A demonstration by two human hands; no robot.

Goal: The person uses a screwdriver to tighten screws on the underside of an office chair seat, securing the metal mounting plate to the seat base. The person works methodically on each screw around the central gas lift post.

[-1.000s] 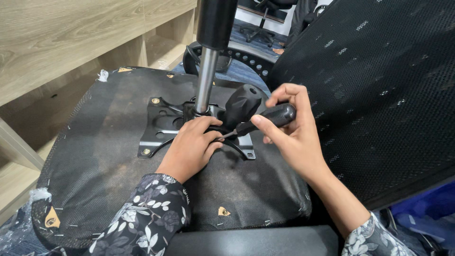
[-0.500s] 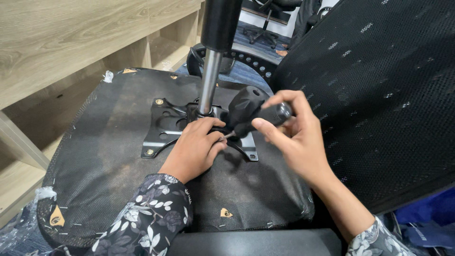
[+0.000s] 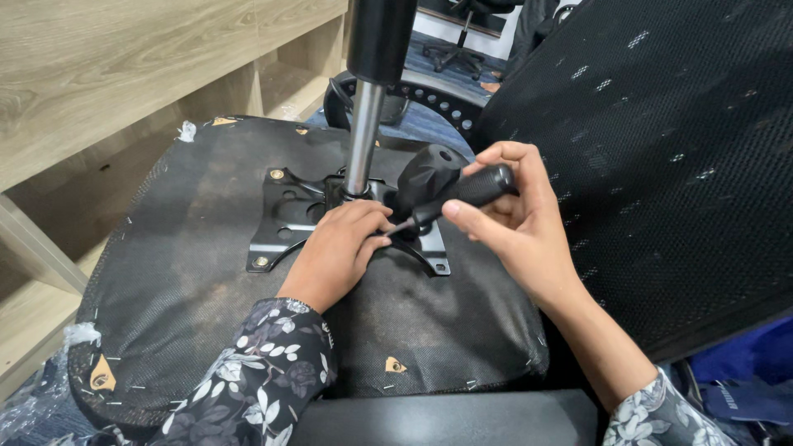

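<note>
On near floor, upturned chair seat (image 3: 190, 272), black fabric underside up, fills left and centre. Mesh chair back (image 3: 661, 165) rises at right. Gas-lift column (image 3: 363, 140) stands from black metal mounting plate (image 3: 281, 223) at seat centre. Right hand (image 3: 512, 223) wrapped tight round screwdriver (image 3: 462, 194), handle now tipped lower than half second ago, tip down at plate's near right side. Left hand (image 3: 343, 248) pressed on plate beside tip, fingers curled, holding nothing visible. Judged: screwdriver being reseated on screw.
</note>
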